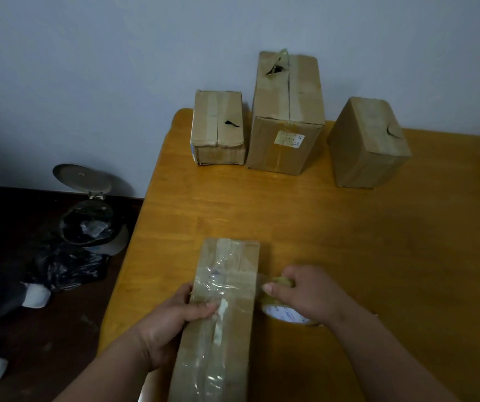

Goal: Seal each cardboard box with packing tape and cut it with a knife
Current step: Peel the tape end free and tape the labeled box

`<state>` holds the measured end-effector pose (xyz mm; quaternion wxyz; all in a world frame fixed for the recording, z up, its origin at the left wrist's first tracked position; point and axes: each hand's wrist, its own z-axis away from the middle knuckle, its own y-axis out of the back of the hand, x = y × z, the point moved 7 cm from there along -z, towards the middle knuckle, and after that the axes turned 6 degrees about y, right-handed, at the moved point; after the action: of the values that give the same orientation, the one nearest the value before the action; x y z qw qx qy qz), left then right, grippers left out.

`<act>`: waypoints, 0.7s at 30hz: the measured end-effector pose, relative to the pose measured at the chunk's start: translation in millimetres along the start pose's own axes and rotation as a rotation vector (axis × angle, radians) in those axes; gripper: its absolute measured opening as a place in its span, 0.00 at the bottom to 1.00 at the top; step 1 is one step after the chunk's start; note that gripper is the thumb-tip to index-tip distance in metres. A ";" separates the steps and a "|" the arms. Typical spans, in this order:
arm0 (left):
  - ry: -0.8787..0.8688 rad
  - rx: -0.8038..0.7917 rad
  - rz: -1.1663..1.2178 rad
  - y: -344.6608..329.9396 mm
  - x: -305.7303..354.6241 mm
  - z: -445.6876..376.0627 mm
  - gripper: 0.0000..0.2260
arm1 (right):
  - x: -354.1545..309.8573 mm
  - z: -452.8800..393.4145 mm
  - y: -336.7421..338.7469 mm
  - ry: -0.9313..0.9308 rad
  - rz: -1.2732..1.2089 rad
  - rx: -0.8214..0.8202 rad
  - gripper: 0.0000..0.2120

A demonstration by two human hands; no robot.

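A long narrow cardboard box (227,274) lies near the front of the wooden table (363,242), its top covered with clear tape. My left hand (172,323) grips the box's left side, thumb pressing on its top. My right hand (305,294) holds a roll of packing tape (282,313) just right of the box, with a strip of tape running from the roll onto the box. No knife is in view.
Three more cardboard boxes stand at the back of the table: a small one (218,129), a tall one (288,111) and one (369,143) at the right. An open pedal bin (91,219) with black bags stands on the floor at left.
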<state>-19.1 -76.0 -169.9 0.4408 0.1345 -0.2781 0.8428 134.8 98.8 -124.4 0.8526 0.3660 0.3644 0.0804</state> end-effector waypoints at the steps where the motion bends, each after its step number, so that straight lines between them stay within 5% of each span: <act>1: -0.008 0.019 -0.096 -3.3 0.4 1.3 0.36 | 1.9 -0.5 -7.1 -0.015 0.054 -0.031 0.16; 4: -0.038 0.133 -0.334 -1.4 7.1 0.5 0.33 | 4.1 2.5 -20.8 -0.041 0.087 -0.019 0.15; 7: -0.004 0.158 -0.336 -6.9 12.2 0.6 0.24 | 2.3 5.2 -25.1 -0.042 0.082 0.034 0.17; 11: -0.046 0.371 -0.363 7.4 15.6 -2.3 0.26 | 1.1 7.4 -28.9 -0.033 -0.076 -0.007 0.12; 13: -0.049 0.341 -0.366 13.2 17.6 -2.8 0.28 | 6.2 12.5 -20.2 -0.044 -0.280 0.000 0.09; 19: 0.044 0.092 -0.011 27.8 -6.9 -7.5 0.26 | -3.1 28.9 -5.9 0.009 -1.028 -0.082 0.28; 21: 0.061 0.080 0.071 25.1 -16.9 -11.1 0.26 | -13.7 26.9 4.1 0.074 -1.069 -0.076 0.22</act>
<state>-29.6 -92.2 -195.6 0.4130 0.1162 -0.2353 0.8721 143.7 81.0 -101.4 0.7739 0.0950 0.5265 -0.3388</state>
